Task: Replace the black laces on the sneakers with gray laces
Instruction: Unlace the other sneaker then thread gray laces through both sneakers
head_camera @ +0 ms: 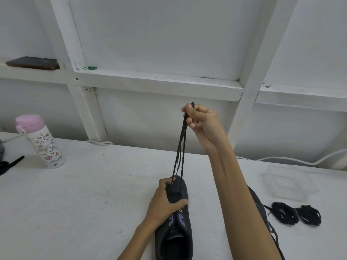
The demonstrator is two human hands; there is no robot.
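Work position: the sneaker (176, 231) lies on the counter (84, 184) at 6 o'clock, toe toward 12. The left hand (165, 201) curls round the toe end and pins it down. The right hand (202, 119), raised toward 12 o'clock, has a closed pinch grip on the black lace (182, 132), both strands taut.

Procedure: draw upward in line with the strands. Keep the sneaker pressed down, so the last eyelets release without jerking. Dark lace bundles (285, 212) wait at 3 o'clock.

white wall (159, 34), white beams (150, 81), white table (75, 203)
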